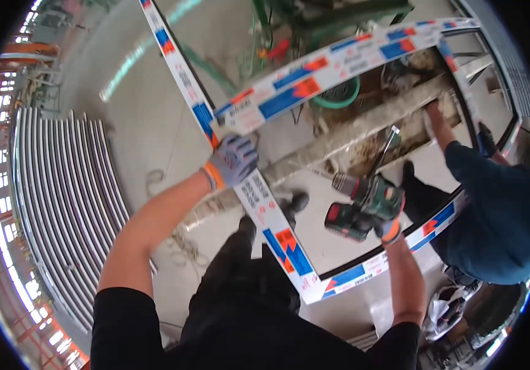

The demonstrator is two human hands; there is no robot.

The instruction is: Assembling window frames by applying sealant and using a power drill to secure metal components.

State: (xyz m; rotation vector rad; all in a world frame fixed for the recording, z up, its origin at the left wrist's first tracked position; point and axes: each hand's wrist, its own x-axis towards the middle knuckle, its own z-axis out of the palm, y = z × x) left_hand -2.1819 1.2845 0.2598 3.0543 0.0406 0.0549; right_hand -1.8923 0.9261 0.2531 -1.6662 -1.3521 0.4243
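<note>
A large frame [285,237], its bars wrapped in white film printed blue and orange, spans the space before me. My left hand [236,161], in a grey glove with an orange cuff, has its fingers wrapped over the frame where a side bar meets a cross bar. My right hand [388,228], with an orange cuff showing, grips a green and black cordless drill [381,197] above the frame's opening. The drill's bit points toward the upper left, apart from the joint. Its battery [344,221] is black and red. Past the drill, a dark stick-like tool [386,148] shows a light metal tip.
A light, film-wrapped beam [314,148] runs under the frame. At right a co-worker in a dark teal shirt [493,209] leans over the frame. Long metal profiles [61,203] lie at left. A green-rimmed basin [339,98] and green metal stand [351,18] are beyond.
</note>
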